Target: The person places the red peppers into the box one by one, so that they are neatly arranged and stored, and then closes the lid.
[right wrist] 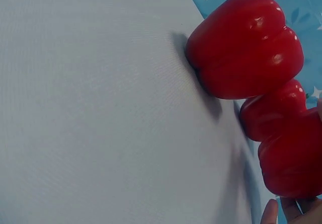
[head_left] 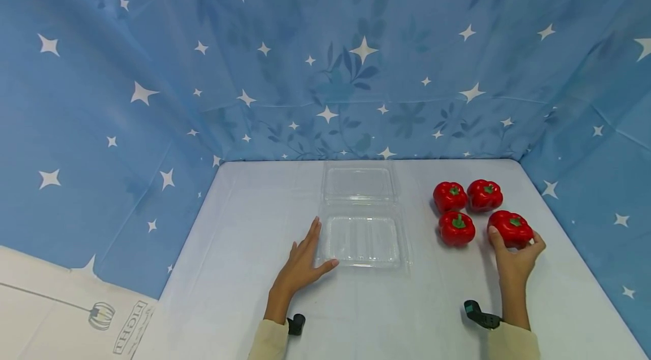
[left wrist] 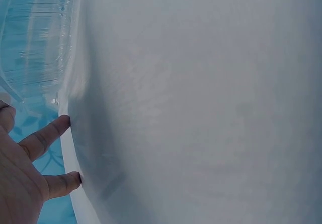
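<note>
My right hand [head_left: 516, 261] grips a red bell pepper [head_left: 510, 228], thumb on its left side and fingers on its right. In the right wrist view this held pepper [right wrist: 292, 156] is cut off by the frame's edge, with fingertips [right wrist: 270, 213] below it. Three more red bell peppers with green stems are grouped to its left and behind, the nearest being a front pepper [head_left: 456, 229]. My left hand [head_left: 300, 267], fingers spread, lies along the left side of a clear plastic clamshell box [head_left: 366, 264], thumb at its front left corner. The box's hinged lid [head_left: 359, 182] lies folded back.
The white table [head_left: 244, 218] runs back to a blue curtain [head_left: 305, 83] with white stars, which also hangs on both sides. Two other peppers, a back left one [head_left: 450, 196] and a back right one [head_left: 485, 195], stand right of the box.
</note>
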Motion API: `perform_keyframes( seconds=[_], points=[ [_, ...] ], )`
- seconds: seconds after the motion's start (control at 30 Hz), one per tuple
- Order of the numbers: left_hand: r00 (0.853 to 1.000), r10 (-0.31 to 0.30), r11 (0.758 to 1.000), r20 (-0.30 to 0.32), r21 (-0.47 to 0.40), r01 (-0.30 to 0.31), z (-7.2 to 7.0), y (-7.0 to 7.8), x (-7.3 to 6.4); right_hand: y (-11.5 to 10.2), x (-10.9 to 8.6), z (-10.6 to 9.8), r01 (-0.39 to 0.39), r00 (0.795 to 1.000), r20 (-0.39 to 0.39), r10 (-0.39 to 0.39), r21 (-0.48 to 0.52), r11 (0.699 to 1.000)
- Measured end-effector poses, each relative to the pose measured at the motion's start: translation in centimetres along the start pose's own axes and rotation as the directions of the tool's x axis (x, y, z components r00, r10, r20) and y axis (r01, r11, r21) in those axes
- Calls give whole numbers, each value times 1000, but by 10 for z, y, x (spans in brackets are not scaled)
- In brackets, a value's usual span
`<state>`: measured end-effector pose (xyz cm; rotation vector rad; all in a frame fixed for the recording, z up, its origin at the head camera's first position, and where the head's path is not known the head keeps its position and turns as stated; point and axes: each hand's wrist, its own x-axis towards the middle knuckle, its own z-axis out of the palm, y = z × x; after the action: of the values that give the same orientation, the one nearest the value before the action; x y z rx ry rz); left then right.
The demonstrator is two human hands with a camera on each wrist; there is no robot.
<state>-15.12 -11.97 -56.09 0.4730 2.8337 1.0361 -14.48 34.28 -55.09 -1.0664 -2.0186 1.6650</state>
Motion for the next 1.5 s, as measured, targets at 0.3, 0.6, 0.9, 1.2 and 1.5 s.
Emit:
perform_keyframes(
  seconds=[0.3, 0.6, 0.9, 1.2, 1.5],
  points=[
    [1000, 2, 1000, -3, 3, -2, 1, 0, 0, -8, -5, -5, 54, 998, -46, -48, 127, 990],
    [1000, 7, 1000, -11, -3, -7, 0, 1, 0, -28, -8, -3, 142, 989, -86, -124, 253, 957],
    [1000, 13, 1000, -8, -3, -13, 0, 0, 1, -40, -15, 2, 237, 971, -98, -219, 238, 942],
    [1000, 1, 1000, -3, -6, -1, -1, 1, 0, -55, -22, 11, 412, 911, -84, -404, 131, 902],
    [1000, 12, 1000, -8, 7, -12, 0, 2, -1, -65, -38, 24, 592, 805, 10, -593, 37, 805]
  ],
)
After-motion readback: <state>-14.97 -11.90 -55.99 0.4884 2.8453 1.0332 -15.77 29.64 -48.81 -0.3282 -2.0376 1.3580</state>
